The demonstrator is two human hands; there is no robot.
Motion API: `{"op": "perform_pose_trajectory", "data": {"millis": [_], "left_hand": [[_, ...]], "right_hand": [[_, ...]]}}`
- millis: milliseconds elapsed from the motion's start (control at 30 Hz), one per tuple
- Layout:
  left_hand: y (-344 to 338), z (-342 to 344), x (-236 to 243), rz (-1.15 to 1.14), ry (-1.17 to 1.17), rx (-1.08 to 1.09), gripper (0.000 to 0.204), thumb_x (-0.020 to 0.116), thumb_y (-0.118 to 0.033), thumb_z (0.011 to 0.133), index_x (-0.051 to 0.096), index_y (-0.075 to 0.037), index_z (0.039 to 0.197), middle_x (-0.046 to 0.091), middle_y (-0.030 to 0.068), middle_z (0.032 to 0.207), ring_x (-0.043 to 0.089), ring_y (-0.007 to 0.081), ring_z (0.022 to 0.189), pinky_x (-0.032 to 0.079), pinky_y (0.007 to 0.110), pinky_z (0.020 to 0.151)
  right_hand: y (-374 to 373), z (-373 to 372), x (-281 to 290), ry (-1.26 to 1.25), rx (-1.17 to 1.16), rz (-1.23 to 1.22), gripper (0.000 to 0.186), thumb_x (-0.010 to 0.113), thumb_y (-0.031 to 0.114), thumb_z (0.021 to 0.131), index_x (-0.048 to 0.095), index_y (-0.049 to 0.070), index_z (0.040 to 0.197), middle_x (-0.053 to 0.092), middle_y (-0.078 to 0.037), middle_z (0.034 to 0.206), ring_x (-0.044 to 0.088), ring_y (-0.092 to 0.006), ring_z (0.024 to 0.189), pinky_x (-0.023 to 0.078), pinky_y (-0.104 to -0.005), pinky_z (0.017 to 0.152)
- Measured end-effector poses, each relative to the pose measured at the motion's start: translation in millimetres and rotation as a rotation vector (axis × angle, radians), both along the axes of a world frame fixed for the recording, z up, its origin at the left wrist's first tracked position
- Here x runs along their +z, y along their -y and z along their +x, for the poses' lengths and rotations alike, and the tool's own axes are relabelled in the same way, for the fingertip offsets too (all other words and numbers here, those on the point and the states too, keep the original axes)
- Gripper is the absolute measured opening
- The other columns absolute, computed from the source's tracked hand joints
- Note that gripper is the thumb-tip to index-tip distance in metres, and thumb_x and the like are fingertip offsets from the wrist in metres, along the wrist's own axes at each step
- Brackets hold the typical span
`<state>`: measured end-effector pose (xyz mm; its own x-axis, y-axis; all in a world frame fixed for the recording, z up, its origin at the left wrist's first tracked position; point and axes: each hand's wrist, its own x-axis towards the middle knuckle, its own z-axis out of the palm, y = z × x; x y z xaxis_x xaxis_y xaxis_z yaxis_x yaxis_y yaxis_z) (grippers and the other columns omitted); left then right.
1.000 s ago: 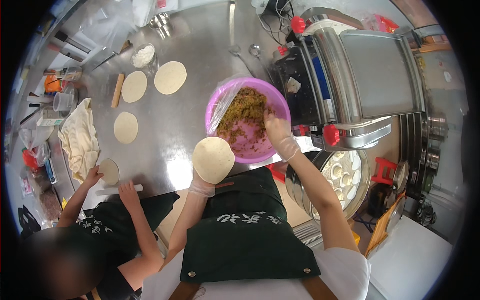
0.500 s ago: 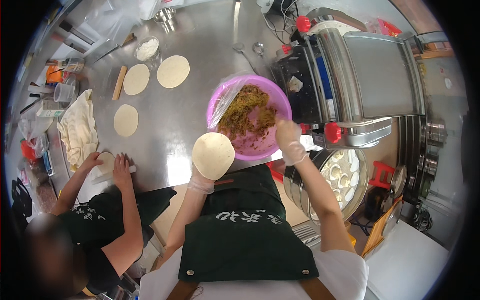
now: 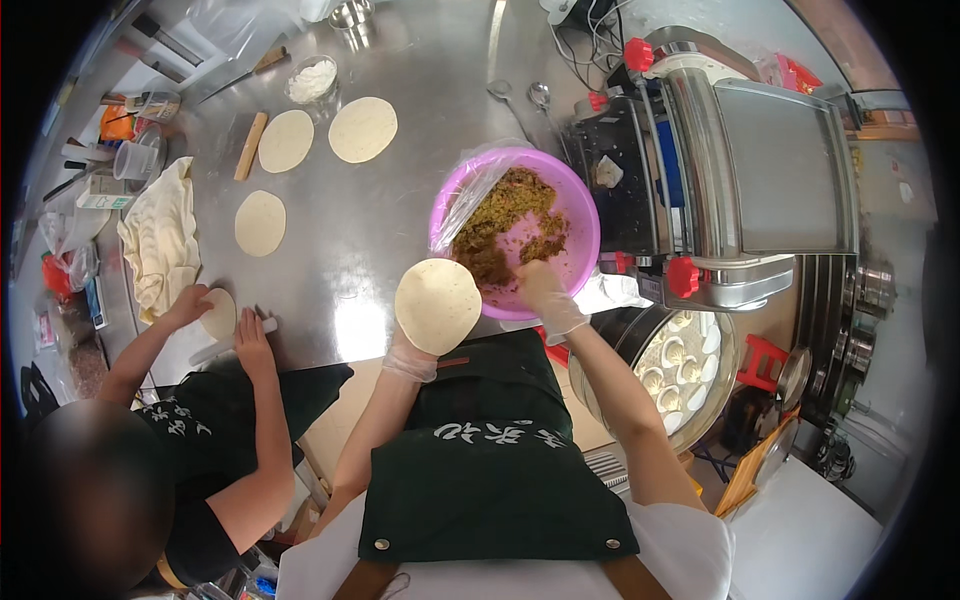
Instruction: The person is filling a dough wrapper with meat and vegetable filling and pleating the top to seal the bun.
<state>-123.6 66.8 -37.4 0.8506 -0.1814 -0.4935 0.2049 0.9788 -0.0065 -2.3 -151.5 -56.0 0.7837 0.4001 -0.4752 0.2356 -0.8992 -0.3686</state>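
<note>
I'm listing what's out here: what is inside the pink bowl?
Inside the pink bowl are a chopped brownish-green mixture and part of the right hand. Clear plastic drapes its left side; the mixture hides the base beneath.

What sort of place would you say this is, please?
Probably a commercial kitchen: dough rounds lie on a steel table, a pink bowl holds chopped mixture, and a round tray holds shaped dough pieces.

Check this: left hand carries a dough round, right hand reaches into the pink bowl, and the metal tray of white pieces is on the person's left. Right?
Not quite: the metal tray is on the person's right, as the head view shows. The left hand carries a dough round; the right hand reaches into the pink bowl.
</note>
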Motion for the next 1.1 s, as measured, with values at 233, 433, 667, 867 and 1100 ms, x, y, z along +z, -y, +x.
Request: {"op": "perform_pose_trajectory", "data": {"millis": [233, 433, 667, 867, 1100], "left_hand": [[-1.7, -0.7, -1.9, -0.06, 0.017, -0.012, 0.054, 0.041, -0.049, 0.099, 0.05, -0.011, 0.137, 0.056, 0.0125, 0.136, 0.055, 0.0329, 0.125, 0.047, 0.051, 0.103], [-31.3, 0.1, 14.6, 0.071, -0.019, 0.106, 0.054, 0.044, -0.048, 0.098, 0.05, -0.011, 0.137, 0.057, 0.012, 0.136, 0.056, 0.0331, 0.123, 0.047, 0.051, 0.103], [-36.0, 46.6, 7.6, 0.282, 0.033, 0.133, 0.049, 0.047, -0.043, 0.099, 0.052, -0.008, 0.133, 0.058, 0.0127, 0.134, 0.058, 0.0321, 0.12, 0.049, 0.05, 0.102], [37.5, 107.7, 58.1, 1.059, 0.408, -0.085, 0.057, 0.073, 0.004, 0.072, 0.052, -0.004, 0.125, 0.063, 0.0103, 0.114, 0.062, 0.0247, 0.107, 0.051, 0.033, 0.093], [65.1, 120.0, 57.4, -0.14, 0.272, 0.056, 0.034, 0.039, -0.03, 0.102, 0.054, -0.007, 0.121, 0.062, 0.0119, 0.116, 0.061, 0.028, 0.106, 0.052, 0.043, 0.091]], "right_hand": [[-3.6, 3.8, -2.9, -0.502, -0.342, 0.483, 0.019, 0.064, 0.012, 0.084, 0.073, 0.002, 0.097, 0.069, -0.012, 0.077, 0.066, -0.0216, 0.068, 0.052, -0.0338, 0.065], [-3.7, 16.9, 44.3, -0.855, -0.6, 0.655, 0.036, 0.06, 0.005, 0.091, 0.063, 0.001, 0.127, 0.062, -0.001, 0.077, 0.047, -0.0046, 0.06, 0.037, -0.0209, 0.054], [20.3, 13.1, 111.6, -0.616, -0.5, 0.687, 0.038, 0.059, 0.004, 0.09, 0.064, 0.006, 0.128, 0.063, -0.001, 0.078, 0.052, -0.007, 0.066, 0.046, -0.0241, 0.061], [-11.9, -21.0, 161.9, 0.567, 0.012, 0.265, 0.054, 0.057, -0.005, 0.074, 0.065, 0.01, 0.125, 0.063, -0.008, 0.081, 0.065, -0.0262, 0.068, 0.052, -0.0364, 0.059], [-41.6, -52.1, 133.6, 0.699, -0.268, 0.332, 0.054, 0.059, -0.004, 0.077, 0.061, 0.009, 0.13, 0.063, -0.009, 0.083, 0.063, -0.0252, 0.061, 0.053, -0.0347, 0.054]]}}
